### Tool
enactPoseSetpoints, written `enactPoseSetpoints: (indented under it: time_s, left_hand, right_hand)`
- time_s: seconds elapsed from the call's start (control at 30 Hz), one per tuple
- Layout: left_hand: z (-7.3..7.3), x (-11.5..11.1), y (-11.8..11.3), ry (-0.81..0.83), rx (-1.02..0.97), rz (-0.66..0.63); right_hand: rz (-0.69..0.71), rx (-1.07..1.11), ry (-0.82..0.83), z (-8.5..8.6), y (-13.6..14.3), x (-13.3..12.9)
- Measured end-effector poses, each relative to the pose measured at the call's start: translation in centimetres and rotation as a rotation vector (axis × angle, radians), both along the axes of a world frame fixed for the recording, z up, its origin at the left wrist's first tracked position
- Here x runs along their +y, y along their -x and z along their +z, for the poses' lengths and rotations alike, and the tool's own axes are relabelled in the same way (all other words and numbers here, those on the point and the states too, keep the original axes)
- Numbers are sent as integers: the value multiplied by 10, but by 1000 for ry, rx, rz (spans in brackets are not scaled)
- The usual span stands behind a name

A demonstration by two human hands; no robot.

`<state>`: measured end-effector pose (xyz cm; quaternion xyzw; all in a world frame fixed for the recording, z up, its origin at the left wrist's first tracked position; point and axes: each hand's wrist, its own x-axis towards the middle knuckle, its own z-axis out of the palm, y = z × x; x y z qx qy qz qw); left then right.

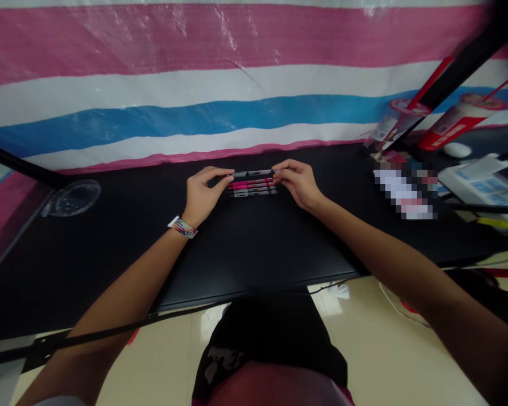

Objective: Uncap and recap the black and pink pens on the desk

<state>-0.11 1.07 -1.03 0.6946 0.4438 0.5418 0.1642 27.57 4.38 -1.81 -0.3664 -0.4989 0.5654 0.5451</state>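
Note:
Between my two hands a dark pen (253, 173) lies level, just beyond a row of other pens. My left hand (206, 190) pinches its left end between thumb and fingers, and my right hand (298, 181) pinches the right end. Close below it, pink-red pens (252, 184) lie side by side on the black table. Nearest to me in that row is a clear-and-grey pen (254, 193). A colourful woven band (182, 226) circles my left wrist.
At the left lies a clear plastic lid (74, 197). To the right stand two drink cups with straws, one clear (392, 127) and one red-and-white (452, 124). A white object (457, 150) and a white box (482, 180) are beside them. A striped sheet (220, 121) hangs behind the table (254, 248).

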Motion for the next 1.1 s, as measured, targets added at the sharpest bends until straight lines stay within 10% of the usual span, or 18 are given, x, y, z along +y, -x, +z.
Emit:
enactPoseSetpoints:
  time_s: [0.27,1.1]
  left_hand:
    - [-6,3,2,18,-69,4]
    - [-2,0,-4,13,-69,11]
  right_hand:
    - [342,203,270,16,-2,-8]
    - [265,147,152,8,1,-5]
